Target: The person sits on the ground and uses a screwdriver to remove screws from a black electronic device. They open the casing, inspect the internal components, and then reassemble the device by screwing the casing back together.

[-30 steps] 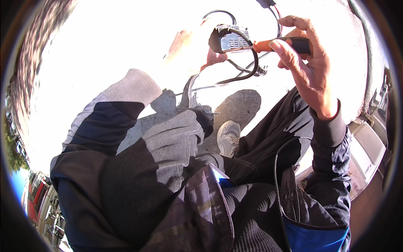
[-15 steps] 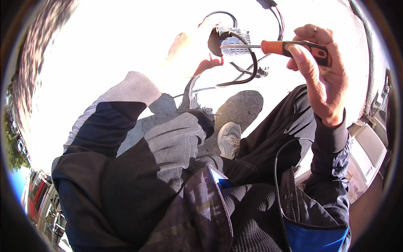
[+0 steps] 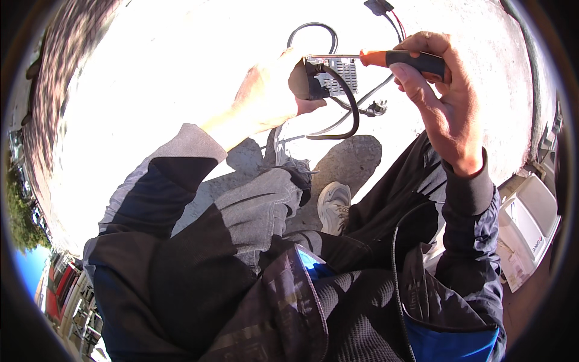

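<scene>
Head view: screwdriver (image 3: 386, 58) now level, nearer adapter (image 3: 330, 77).

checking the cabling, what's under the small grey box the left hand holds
Black cables loop below the grey box, one ending in a plug. The left hand covers the box's near end.

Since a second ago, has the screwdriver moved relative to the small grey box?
Yes. The right hand swung the screwdriver from right of the grey box to horizontal across its top edge, tip pointing left; the left hand holds the box.
</scene>
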